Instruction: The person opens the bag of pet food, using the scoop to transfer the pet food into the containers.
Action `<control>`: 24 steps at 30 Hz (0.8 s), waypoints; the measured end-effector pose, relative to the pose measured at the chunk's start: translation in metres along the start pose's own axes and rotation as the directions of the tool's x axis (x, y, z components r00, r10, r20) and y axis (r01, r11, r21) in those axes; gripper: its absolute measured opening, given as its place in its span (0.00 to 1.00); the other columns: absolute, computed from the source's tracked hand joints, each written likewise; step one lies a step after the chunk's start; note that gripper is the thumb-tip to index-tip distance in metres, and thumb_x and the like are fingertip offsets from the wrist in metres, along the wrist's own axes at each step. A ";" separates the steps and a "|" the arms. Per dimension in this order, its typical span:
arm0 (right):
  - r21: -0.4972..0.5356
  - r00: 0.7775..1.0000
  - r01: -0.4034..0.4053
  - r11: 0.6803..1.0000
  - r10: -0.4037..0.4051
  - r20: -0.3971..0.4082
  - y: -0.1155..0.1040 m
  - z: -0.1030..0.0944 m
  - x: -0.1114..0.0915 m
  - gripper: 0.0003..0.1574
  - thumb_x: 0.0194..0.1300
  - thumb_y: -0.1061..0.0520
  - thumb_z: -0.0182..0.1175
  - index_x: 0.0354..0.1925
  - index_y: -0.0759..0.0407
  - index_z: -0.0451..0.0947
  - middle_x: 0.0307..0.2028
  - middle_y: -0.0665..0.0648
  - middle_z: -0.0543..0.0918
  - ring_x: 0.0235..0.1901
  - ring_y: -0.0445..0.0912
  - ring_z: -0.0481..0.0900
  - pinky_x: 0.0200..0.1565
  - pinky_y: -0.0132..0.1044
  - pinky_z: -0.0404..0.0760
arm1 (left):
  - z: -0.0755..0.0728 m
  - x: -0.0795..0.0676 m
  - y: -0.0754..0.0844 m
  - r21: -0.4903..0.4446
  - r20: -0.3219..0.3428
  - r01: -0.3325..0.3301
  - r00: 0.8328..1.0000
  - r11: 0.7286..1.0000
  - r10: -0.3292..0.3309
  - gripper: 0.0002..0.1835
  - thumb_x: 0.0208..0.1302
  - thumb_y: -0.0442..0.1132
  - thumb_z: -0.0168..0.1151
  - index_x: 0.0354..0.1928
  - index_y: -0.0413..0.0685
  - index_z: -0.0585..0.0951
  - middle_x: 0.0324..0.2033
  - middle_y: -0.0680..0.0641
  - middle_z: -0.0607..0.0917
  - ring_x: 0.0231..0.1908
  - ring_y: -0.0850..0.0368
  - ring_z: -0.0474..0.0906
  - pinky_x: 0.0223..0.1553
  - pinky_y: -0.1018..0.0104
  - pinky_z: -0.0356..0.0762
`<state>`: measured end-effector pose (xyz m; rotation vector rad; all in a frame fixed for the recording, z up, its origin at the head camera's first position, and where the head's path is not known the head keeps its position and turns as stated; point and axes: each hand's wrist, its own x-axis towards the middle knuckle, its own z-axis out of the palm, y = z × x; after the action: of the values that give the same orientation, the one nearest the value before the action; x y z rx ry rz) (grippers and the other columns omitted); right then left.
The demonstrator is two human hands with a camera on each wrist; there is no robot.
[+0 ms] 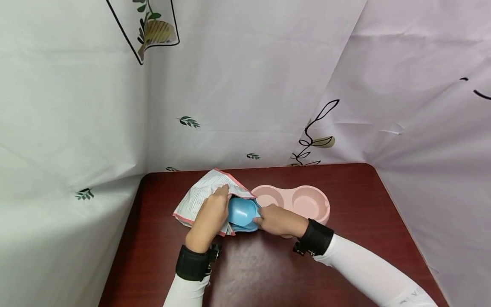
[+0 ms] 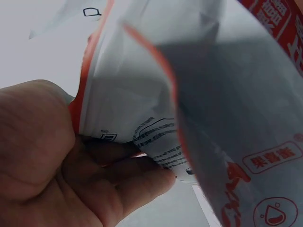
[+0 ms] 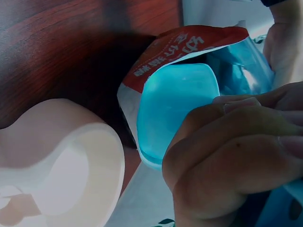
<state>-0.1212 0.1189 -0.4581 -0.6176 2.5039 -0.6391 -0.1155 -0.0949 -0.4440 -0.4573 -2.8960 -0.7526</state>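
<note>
My left hand (image 1: 213, 209) grips a white and red printed bag (image 1: 199, 194) by its side. In the left wrist view, the bag's creased wall (image 2: 132, 80) stands beside the curled fingers. My right hand (image 1: 277, 219) holds a light-blue plastic scoop (image 1: 242, 212) at the open mouth of the bag. The right wrist view shows the scoop's rounded bowl (image 3: 173, 106) against the bag's shiny blue inner lining (image 3: 236, 66). Its handle is hidden behind the fingers. How full the bag is cannot be seen.
A pink double bowl (image 1: 284, 197) with two round hollows stands just right of the bag, partly behind my right hand. Everything rests on a dark red wooden table (image 1: 345, 187). White cloth (image 1: 245, 76) with leaf prints hangs behind and at both sides.
</note>
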 end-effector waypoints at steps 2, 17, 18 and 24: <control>-0.012 1.000 -0.001 1.000 0.001 0.001 -0.001 0.002 0.005 0.17 0.78 0.50 0.56 0.32 0.56 0.77 0.24 0.51 0.72 0.30 0.45 0.74 0.38 0.42 0.76 | 0.001 -0.001 0.001 0.020 -0.013 -0.007 1.000 1.000 0.007 0.19 0.78 0.34 0.56 0.64 0.27 0.77 0.59 0.31 0.83 0.62 0.35 0.80 0.57 0.43 0.82; 0.029 0.997 -0.074 0.997 0.073 0.033 -0.009 0.020 0.033 0.20 0.79 0.48 0.54 0.44 0.63 0.82 0.25 0.53 0.76 0.28 0.46 0.75 0.36 0.40 0.76 | 0.006 -0.004 0.004 0.070 -0.017 -0.044 0.999 0.997 0.045 0.20 0.77 0.33 0.58 0.64 0.26 0.76 0.60 0.29 0.82 0.62 0.34 0.80 0.54 0.44 0.83; 0.026 0.997 -0.070 0.997 0.069 0.031 -0.010 0.021 0.035 0.21 0.79 0.48 0.54 0.44 0.64 0.82 0.24 0.54 0.76 0.27 0.46 0.75 0.36 0.40 0.75 | 0.005 -0.004 0.004 0.069 -0.013 -0.046 0.999 0.997 0.047 0.21 0.77 0.33 0.58 0.64 0.26 0.76 0.60 0.29 0.82 0.62 0.34 0.79 0.55 0.44 0.83; 0.015 0.999 -0.039 0.999 0.039 0.009 -0.018 0.024 0.046 0.23 0.80 0.48 0.54 0.49 0.67 0.84 0.37 0.61 0.85 0.34 0.47 0.79 0.42 0.42 0.79 | 0.007 -0.003 0.002 0.039 -0.002 -0.051 0.999 0.998 0.051 0.21 0.78 0.34 0.56 0.66 0.27 0.75 0.61 0.28 0.81 0.63 0.33 0.79 0.55 0.44 0.83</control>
<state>-0.1388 0.0732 -0.4822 -0.5640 2.4942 -0.6386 -0.1125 -0.0907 -0.4497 -0.5227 -2.8794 -0.6875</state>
